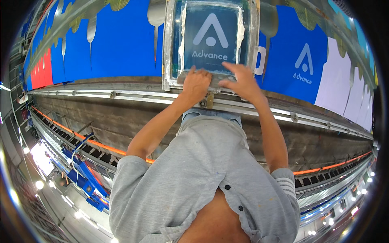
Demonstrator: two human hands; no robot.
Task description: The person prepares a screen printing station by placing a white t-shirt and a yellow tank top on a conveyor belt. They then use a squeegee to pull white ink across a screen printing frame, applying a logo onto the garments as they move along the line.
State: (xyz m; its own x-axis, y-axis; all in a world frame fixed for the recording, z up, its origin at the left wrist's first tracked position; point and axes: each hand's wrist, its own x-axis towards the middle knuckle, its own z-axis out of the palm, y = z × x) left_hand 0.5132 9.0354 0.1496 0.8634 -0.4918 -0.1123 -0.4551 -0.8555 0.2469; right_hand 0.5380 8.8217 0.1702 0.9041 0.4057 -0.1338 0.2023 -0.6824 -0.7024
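The metal-framed printing screen lies flat on the long worktop, on a blue fabric panel, its near rail just behind the worktop's front edge. Your left hand is curled shut on that near rail. Your right hand rests beside it on the same rail, fingers spread open and reaching onto the mesh. More blue panels run along the worktop to either side, with red ones toward its far left end and white ones toward its right end.
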